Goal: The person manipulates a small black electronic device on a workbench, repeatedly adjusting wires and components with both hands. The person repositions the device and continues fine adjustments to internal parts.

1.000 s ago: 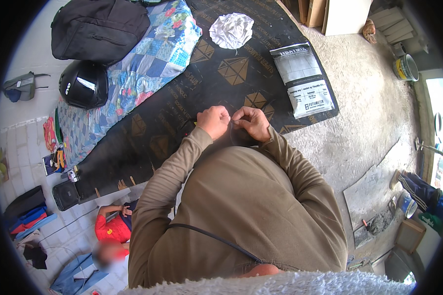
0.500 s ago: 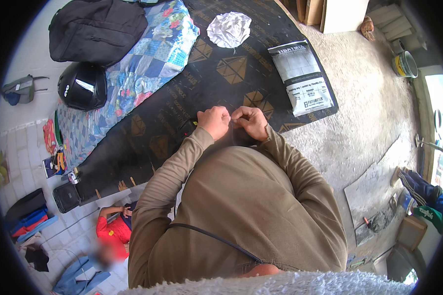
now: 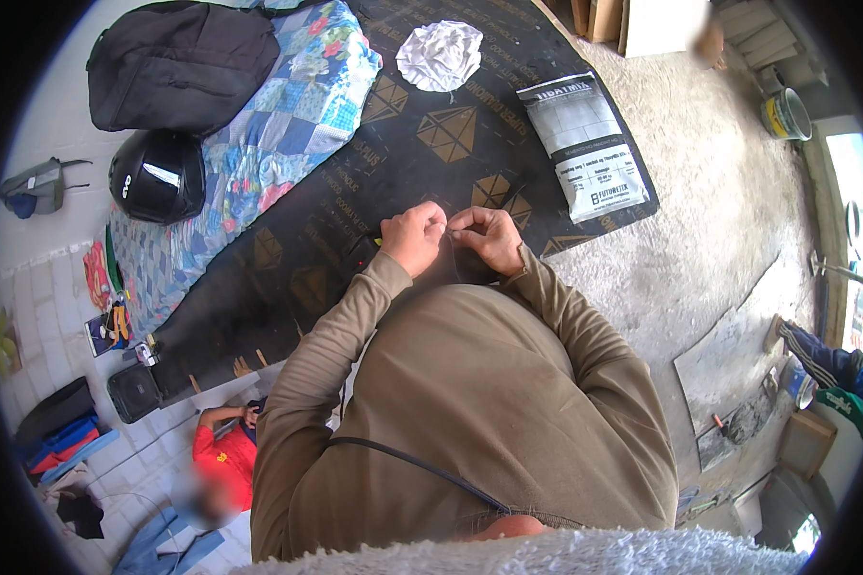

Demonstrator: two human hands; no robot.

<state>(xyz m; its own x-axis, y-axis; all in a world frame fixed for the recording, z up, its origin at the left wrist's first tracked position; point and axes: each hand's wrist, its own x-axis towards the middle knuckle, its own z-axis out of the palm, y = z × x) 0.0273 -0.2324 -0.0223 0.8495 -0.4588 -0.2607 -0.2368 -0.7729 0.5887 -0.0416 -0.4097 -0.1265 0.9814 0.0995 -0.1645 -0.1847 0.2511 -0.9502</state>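
Observation:
My left hand (image 3: 413, 238) and my right hand (image 3: 490, 239) meet close together in front of my body, above the near edge of a black board table (image 3: 345, 216) printed with gold shapes. Both hands are closed, thumb and fingertips pinched. Whatever lies between the fingertips is too small to make out; a faint thin line seems to hang below them. Beyond the hands lies a round, gathered piece of white cloth (image 3: 439, 56). To the right of it a silver-and-white packet (image 3: 590, 144) lies flat near the table's right edge. A small dark object with a red light, partly hidden, sits beside my left wrist.
Patterned blue cloth (image 3: 259, 144) covers the table's left part, with a black backpack (image 3: 177, 67) and a black helmet (image 3: 158, 177) there. A person in a red shirt (image 3: 228, 460) is at lower left. A bucket (image 3: 786, 115) stands far right on the concrete floor (image 3: 710, 182).
My fingers shift only slightly and stay pinched close together. The whole view has tilted a little, so the table's things appear slightly further left.

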